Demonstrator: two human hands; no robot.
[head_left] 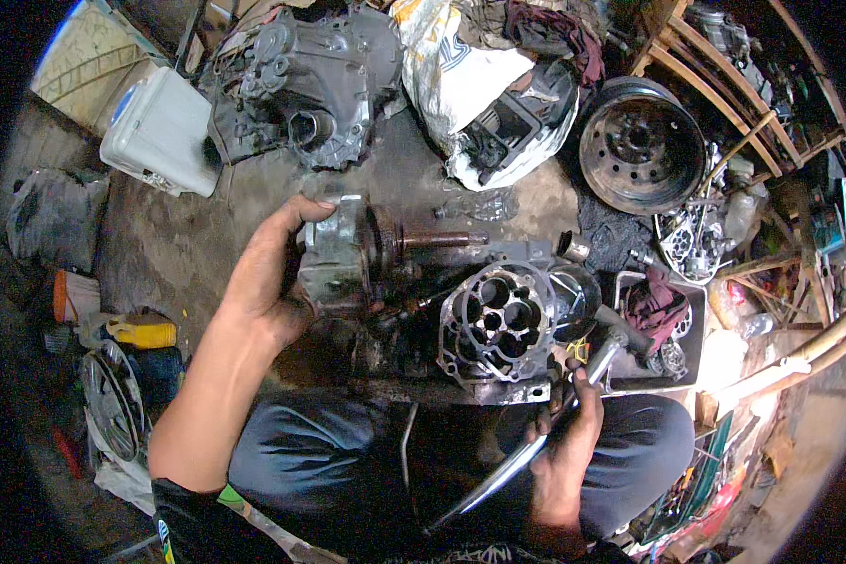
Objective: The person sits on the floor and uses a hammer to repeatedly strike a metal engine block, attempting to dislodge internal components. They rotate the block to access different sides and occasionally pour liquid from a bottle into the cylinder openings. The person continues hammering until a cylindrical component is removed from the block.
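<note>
My left hand [274, 268] is wrapped round a grey metal machine part [336, 258], thumb on top. A rusty shaft [445, 239] points right from this part. My right hand [571, 437] grips a hammer [512, 467] by its shiny metal handle, its dark head up and to the right. Between the hands a round metal housing [453, 350] with several round holes sits on a low greasy bench [399, 383]. A thin ring-shaped gasket [547, 293] lies over its face. Beside it is a dark round part [573, 299], partly covered.
A tray [688, 368] with a maroon rag and metal parts stands at the right. Beyond are a gearbox casing [296, 75], a white sack [470, 89] of parts, a wheel rim [642, 146] and a clear plastic bottle [484, 204]. A pale plastic container [164, 132] stands far left.
</note>
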